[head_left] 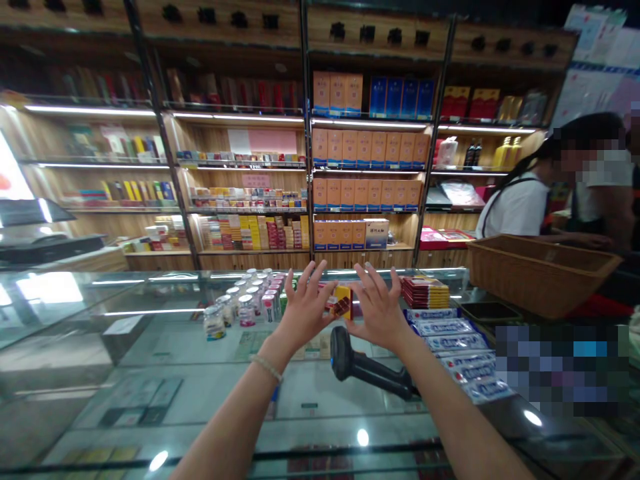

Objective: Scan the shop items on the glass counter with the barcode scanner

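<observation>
My left hand (303,308) and my right hand (376,308) are both raised over the glass counter (175,373). Between them they pinch a small yellow and red box (342,302), thumbs and forefingers on it, the other fingers spread upward. A beaded bracelet circles my left wrist. A black barcode scanner (367,365) lies on the glass just below my right hand. Small white-capped bottles (243,301) stand in a group to the left of my left hand.
A wicker basket (537,270) sits on the counter at right, with a stack of red packs (425,291) and rows of blue-white packets (453,340) nearby. Two people stand behind the basket. Wooden shelves (367,177) of boxed goods fill the back wall.
</observation>
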### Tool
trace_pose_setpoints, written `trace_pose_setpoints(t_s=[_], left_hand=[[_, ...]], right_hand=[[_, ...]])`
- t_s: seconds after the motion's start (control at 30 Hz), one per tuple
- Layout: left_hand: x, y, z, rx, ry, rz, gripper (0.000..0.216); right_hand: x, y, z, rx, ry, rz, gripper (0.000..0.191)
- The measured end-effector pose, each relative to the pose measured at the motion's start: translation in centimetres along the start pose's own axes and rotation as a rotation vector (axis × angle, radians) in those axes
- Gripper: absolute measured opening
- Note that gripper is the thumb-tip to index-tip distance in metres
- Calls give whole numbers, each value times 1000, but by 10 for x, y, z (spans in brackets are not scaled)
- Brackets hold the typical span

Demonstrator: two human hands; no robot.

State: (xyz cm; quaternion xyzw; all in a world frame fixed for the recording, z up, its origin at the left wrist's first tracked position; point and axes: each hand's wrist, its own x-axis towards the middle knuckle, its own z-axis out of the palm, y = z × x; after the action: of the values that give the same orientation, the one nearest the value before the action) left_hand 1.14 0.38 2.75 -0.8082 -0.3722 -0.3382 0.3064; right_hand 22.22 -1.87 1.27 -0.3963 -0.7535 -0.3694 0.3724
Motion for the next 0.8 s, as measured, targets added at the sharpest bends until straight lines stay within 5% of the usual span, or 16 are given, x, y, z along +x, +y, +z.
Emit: trace_pose_setpoints(t_s=[0.23, 0.47, 0.63, 0.8], left_hand=[[-2, -2, -1, -12, 12, -76, 51], [-4, -7, -3, -108, 34, -205, 61], [-5, -1, -2, -194, 14, -190, 62], [-4, 7, -2, -233, -21, -149, 65]], right_hand=[[-3, -1, -4, 109, -42, 36, 70], [-14, 10, 8, 150, -65, 278, 64], [-18, 7, 19, 191, -155, 262, 83], [-16, 3, 19, 208, -189, 273, 78]])
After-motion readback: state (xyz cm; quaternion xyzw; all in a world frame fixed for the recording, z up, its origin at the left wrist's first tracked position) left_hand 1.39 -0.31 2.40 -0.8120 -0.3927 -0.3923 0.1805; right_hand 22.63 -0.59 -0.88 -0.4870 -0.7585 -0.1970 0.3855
